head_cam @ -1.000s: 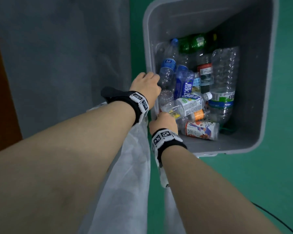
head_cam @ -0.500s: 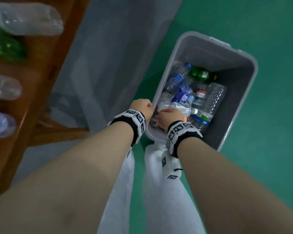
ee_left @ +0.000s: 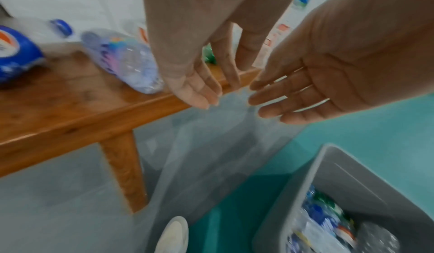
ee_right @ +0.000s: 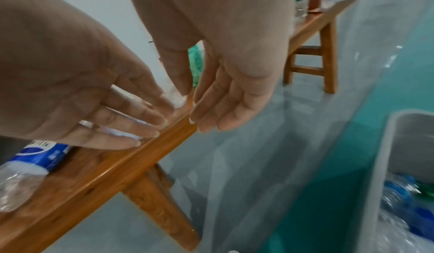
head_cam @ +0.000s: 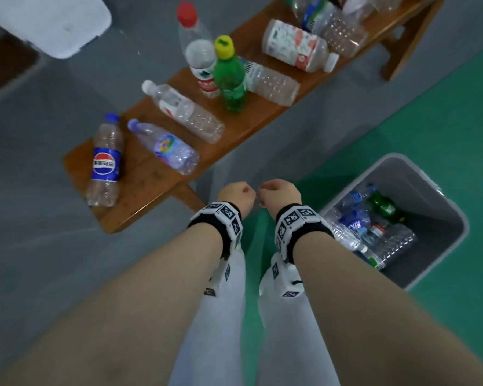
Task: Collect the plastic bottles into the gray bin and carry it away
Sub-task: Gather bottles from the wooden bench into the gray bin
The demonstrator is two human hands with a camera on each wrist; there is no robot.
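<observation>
Head view is showing the left hand (head_cam: 236, 195) and right hand (head_cam: 280, 193) hanging side by side, fingers relaxed and seemingly empty, between the wooden bench (head_cam: 151, 179) of plastic bottles (head_cam: 188, 112) and the gray bin (head_cam: 418, 174) on the floor.

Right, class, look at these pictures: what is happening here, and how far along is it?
A person is clearing empty plastic bottles off a wooden bench into a gray bin that stands on the green floor beside it. The bin already holds a pile of bottles. Both the left hand and the right hand are empty, fingers loose, hanging between bench and bin. Plenty remains on the bench, including a Pepsi bottle lying nearest the end and a green bottle standing upright, so the collecting is only partly done.
</observation>
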